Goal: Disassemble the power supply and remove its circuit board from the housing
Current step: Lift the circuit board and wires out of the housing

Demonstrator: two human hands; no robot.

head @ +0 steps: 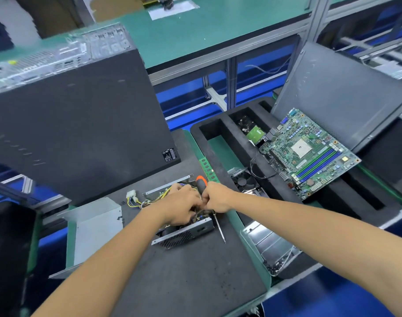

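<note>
The open power supply housing (186, 234), a grey metal box with a perforated front wall, lies on the black mat. Its yellow and black wires end in a white connector (131, 194) to the left. My left hand (184, 204) reaches into the housing with curled fingers gripping the circuit board's parts; the board itself is mostly hidden under both hands. My right hand (218, 197) meets it from the right, curled round a screwdriver (201, 182) whose orange-black handle sticks up between the hands. Its shaft points down past the housing's right corner.
The removed metal cover (97, 225) sits left of the housing. A big black computer case (69, 122) stands behind. To the right are a foam tray (218, 133), a motherboard (309, 152), a fan (243, 180), a RAM stick (208, 169) and a metal bracket (271, 248).
</note>
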